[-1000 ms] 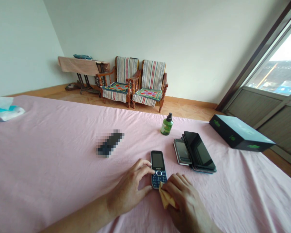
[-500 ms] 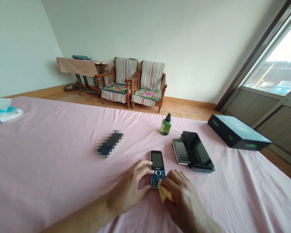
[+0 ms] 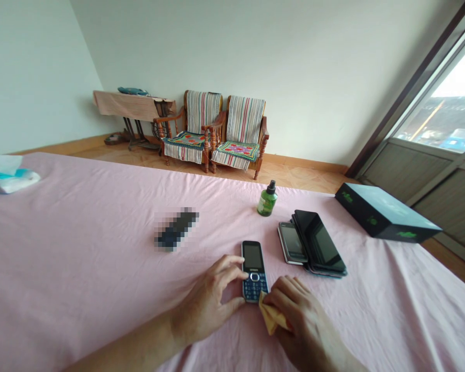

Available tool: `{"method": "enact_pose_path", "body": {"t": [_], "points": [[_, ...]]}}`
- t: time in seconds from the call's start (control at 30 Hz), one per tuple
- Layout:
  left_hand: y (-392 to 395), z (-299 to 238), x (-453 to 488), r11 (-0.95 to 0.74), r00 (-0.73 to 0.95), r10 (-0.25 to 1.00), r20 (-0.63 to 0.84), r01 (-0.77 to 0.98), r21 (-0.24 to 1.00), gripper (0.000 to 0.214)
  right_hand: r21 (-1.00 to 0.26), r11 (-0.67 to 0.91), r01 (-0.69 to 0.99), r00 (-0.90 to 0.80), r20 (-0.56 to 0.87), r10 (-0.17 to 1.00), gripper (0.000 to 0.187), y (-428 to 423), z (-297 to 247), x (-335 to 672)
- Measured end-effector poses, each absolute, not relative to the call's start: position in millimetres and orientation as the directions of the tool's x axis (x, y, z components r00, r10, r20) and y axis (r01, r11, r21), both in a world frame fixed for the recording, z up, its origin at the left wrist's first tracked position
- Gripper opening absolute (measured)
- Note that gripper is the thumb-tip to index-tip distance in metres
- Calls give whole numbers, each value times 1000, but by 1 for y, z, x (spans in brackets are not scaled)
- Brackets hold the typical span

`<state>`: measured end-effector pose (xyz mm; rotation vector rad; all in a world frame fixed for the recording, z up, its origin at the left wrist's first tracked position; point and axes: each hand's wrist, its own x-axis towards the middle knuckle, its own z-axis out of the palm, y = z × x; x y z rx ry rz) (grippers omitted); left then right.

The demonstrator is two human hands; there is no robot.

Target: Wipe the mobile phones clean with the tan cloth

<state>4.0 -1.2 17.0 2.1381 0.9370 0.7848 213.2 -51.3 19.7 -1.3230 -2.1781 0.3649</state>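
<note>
A dark blue keypad phone (image 3: 252,258) with a silver edge lies face up on the pink cloth. My left hand (image 3: 209,297) holds it steady, with fingertips on the left edge and the thumb at the lower left corner. Folded yellow cloth (image 3: 273,315) is pinched in my right hand (image 3: 300,315), its tip against the phone's lower right corner. The right fingertips are partly hidden. Right of the phone, a small grey phone (image 3: 293,243) rests beside a stack of black-screened devices (image 3: 320,240). A pixelated dark object (image 3: 177,229) lies to the left.
A green spray bottle (image 3: 267,200) with a black top stands behind the phone. At the far right sits a black and white box (image 3: 387,212). A tissue pack (image 3: 10,178) is at the left edge. Beyond the pink surface (image 3: 101,232) stand two wooden armchairs (image 3: 238,134).
My right hand has moved the cloth slightly right and down, off the keypad to the phone's lower right corner. The left hand keeps its place on the phone. The view has shifted a little.
</note>
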Motion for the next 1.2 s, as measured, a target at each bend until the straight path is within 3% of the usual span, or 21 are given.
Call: {"method": "enact_pose_path", "body": {"t": [0.37,0.67,0.93,1.2], "points": [[0,15,4,-534,565,782,263,389,751,32,-478,553,682,-409,377,831,34,-50,16,201],[0,12,4,-529,564,785,257,394,752,31,-396,580,712,-440,392,808,23,-48,15,202],[0,17,6,-511,559,790,252,374,774,30,-460,630,625,-506,377,776,21,-49,16,192],[-1,15,5,-512,561,792,241,396,762,35,-541,413,732,-345,228,910,33,-48,18,209]]}}
